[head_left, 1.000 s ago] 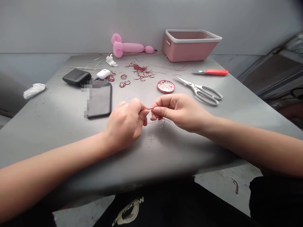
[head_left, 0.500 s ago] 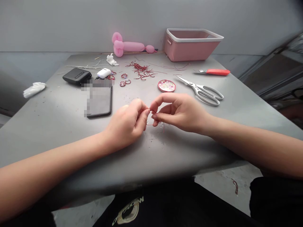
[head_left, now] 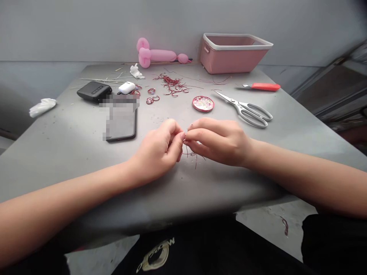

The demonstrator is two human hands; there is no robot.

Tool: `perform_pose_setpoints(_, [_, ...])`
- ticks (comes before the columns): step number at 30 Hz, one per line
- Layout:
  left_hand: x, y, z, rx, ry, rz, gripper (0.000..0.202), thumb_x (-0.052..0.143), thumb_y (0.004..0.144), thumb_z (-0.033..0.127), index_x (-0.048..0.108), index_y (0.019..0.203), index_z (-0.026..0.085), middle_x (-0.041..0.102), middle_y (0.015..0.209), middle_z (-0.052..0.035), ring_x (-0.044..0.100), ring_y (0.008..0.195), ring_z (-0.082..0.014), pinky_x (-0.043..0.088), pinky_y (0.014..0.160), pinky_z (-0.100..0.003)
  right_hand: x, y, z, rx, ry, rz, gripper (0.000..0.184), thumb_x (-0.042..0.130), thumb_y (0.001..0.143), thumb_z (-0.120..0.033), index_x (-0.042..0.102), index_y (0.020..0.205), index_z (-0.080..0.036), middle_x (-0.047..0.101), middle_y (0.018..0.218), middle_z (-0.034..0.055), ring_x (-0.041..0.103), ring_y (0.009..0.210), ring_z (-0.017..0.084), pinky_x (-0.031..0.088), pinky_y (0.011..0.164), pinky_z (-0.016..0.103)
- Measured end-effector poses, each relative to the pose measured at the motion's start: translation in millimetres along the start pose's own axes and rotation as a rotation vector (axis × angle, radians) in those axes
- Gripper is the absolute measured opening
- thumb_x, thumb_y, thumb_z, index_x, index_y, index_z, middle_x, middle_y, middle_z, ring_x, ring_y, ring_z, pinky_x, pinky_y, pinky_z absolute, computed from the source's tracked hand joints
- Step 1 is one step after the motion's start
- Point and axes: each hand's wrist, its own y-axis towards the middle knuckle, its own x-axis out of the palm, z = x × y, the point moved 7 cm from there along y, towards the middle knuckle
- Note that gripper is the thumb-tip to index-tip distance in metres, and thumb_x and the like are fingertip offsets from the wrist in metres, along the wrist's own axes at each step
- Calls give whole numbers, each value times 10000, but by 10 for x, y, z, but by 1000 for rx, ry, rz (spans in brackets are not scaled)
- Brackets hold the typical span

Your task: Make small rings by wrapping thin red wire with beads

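Thin dark red cord point(head_left: 195, 162) hangs in loops and loose ends below my fingertips, over the near middle of the table. My left hand point(head_left: 162, 151) pinches the cord between thumb and curled index finger. Touching it or nearly so, my right hand point(head_left: 219, 141) has its fingertips drawn together at the same spot on the cord, its back turned up. The exact grip of the right thumb is hidden behind the fingers. Beyond the hands stands a small red-rimmed dish point(head_left: 203, 104) of pale beads. Grey-handled scissors point(head_left: 243, 109) lie open to its right.
Cut red cords point(head_left: 173, 84) lie in a heap, with several cord rings point(head_left: 150, 101) nearby. At left are a phone point(head_left: 122, 118), a black box point(head_left: 94, 91) and a white earphone case point(head_left: 127, 88). A pink bin point(head_left: 233, 59), balloon point(head_left: 162, 55) and red-handled cutter point(head_left: 265, 87) sit farther back.
My right hand has turned over, back upward, with its fingers closing in beside my left fingertips. The left hand keeps its pinch, and the cord ends hang lower.
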Motion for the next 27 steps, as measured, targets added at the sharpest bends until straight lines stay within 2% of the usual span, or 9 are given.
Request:
perform_pose_setpoints(3, [0, -2, 18, 32, -37, 7, 139, 442, 930, 210, 435, 791, 208, 573, 552, 55, 512, 480, -88, 396, 493, -221, -21, 20, 21, -5, 45, 73, 122, 535, 896, -97, 525, 902, -218, 614, 798, 0, 558, 649, 88, 465, 555, 214])
perform_pose_setpoints(5, [8, -7, 28, 60, -68, 8, 127, 432, 935, 207, 431, 809, 207, 578, 553, 57, 515, 478, -85, 399, 499, -222, -43, 49, 59, 42, 113, 89, 116, 519, 898, -117, 505, 865, -227, 590, 783, -1, 550, 655, 99, 477, 584, 233])
perform_pose_setpoints(7, [9, -11, 41, 92, -102, 18, 111, 427, 940, 214, 430, 829, 208, 579, 557, 57, 522, 482, -88, 400, 496, -222, -48, 77, 143, 188, 240, 58, 125, 499, 898, -148, 491, 809, -234, 579, 754, 3, 543, 662, 115, 481, 609, 259])
perform_pose_setpoints(11, [17, -15, 37, 116, -161, 16, 96, 432, 940, 212, 437, 845, 209, 575, 568, 55, 542, 499, -95, 436, 514, -233, 79, 30, 304, 585, 654, -98, 140, 514, 911, -255, 500, 775, -229, 599, 702, 11, 567, 640, 130, 478, 598, 286])
perform_pose_setpoints(13, [21, -17, 15, 98, -192, 16, 96, 442, 936, 205, 443, 840, 210, 568, 567, 55, 554, 509, -99, 454, 527, -240, 149, -11, 330, 693, 832, -142, 178, 540, 923, -347, 522, 798, -220, 609, 698, 7, 589, 623, 125, 481, 579, 277])
perform_pose_setpoints(18, [23, -33, -8, 95, -233, 31, 100, 448, 944, 205, 450, 845, 213, 563, 571, 52, 559, 523, -99, 449, 517, -233, 176, -15, 362, 684, 901, -130, 316, 625, 875, -491, 592, 767, -196, 615, 707, 15, 573, 641, 114, 482, 572, 256])
perform_pose_setpoints(20, [17, -37, 3, 115, -224, 40, 100, 442, 950, 210, 443, 850, 213, 573, 582, 50, 560, 526, -96, 451, 520, -230, 210, -24, 358, 745, 1001, -132, 314, 637, 871, -478, 595, 758, -188, 616, 690, 12, 579, 632, 112, 492, 559, 250])
perform_pose_setpoints(23, [2, -44, 43, 167, -178, 52, 103, 444, 949, 204, 433, 847, 213, 599, 602, 46, 575, 530, -91, 464, 527, -221, 310, -63, 322, 935, 1271, -151, 258, 663, 863, -383, 584, 743, -168, 618, 656, -2, 621, 609, 111, 504, 537, 232])
perform_pose_setpoints(27, [-2, -59, 97, 232, -96, 43, 111, 457, 933, 174, 425, 837, 218, 641, 637, 38, 600, 530, -87, 475, 525, -211, 460, -151, 244, 1201, 1558, -275, 203, 675, 827, -261, 589, 694, -135, 626, 643, -5, 638, 559, 98, 497, 509, 203])
